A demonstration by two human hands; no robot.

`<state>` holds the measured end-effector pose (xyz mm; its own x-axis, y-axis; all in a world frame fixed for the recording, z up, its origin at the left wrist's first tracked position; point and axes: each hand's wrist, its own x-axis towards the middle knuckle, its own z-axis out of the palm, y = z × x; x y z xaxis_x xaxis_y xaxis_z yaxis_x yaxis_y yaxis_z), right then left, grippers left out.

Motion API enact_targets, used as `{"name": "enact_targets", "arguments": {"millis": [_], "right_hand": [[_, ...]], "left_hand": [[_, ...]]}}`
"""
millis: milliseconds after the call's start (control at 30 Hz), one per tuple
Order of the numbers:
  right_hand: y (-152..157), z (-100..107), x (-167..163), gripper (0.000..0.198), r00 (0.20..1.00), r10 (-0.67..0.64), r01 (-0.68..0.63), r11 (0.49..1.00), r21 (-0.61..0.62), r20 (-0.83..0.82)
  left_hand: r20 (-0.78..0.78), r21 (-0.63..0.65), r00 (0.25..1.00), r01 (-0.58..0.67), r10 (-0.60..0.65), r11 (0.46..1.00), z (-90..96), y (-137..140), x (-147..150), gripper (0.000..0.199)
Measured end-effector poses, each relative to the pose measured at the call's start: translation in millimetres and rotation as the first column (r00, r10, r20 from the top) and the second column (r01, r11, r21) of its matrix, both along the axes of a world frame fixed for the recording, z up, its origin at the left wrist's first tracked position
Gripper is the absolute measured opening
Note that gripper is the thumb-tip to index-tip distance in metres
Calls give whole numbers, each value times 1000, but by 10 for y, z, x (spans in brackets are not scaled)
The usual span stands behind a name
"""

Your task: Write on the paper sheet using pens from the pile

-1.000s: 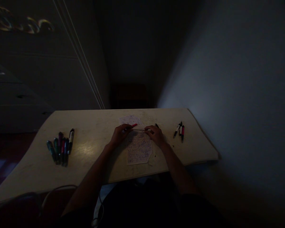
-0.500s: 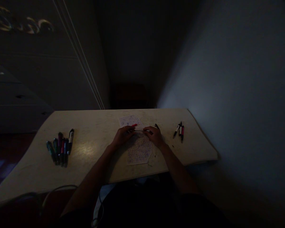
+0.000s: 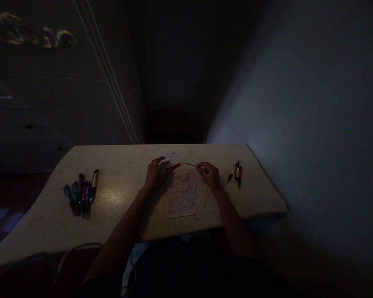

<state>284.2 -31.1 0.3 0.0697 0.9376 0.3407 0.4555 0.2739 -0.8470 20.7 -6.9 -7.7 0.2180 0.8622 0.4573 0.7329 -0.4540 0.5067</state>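
Note:
My right hand [image 3: 210, 174] pinches a thin dark pen refill [image 3: 191, 165] by one end, and its other end points left over the table. My left hand [image 3: 154, 174] has its fingers spread and curved beside a red pen barrel [image 3: 174, 166]. The thumb and fingertips are at the barrel's left end; whether they touch it is hard to make out in the dim light. Below both hands lies a scribbled sheet of paper [image 3: 183, 196]. Another written paper [image 3: 175, 157] lies behind it, partly covered by my left fingers.
Several pens [image 3: 81, 194] lie grouped on the left of the pale table [image 3: 121, 215]. A smaller group of pens [image 3: 236, 173] lies at the right. A wall [image 3: 313, 124] rises close along the right side, and a cable [image 3: 77, 247] hangs near the front left edge.
My hands have moved apart. The refill, earlier between both hands, is now in my right hand alone. My left fingers have spread and more of the red barrel shows.

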Motion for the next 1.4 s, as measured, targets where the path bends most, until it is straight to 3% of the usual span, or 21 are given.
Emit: {"name": "enact_targets", "arguments": {"millis": [100,167,567,833,1400], "right_hand": [[16,-2,37,25,1000,-18,18,1000,11,3],[19,2,43,25,1000,-14,14,1000,10,8],[37,4,97,20,995,30,-38,997,74,96],[57,-46,90,16,978,64,-84,992,92,201],[67,-72,95,15,978,62,-83,992,99,199]], "left_hand": [[-133,-60,991,-29,21,998,7,-3,18,21],[-142,-70,990,-16,6,997,10,1,24,19],[249,-50,968,-18,30,999,50,32,-70,14],[282,-80,959,11,12,997,59,14,-53,15],[262,-72,965,25,-5,997,12,38,-75,14]]}}
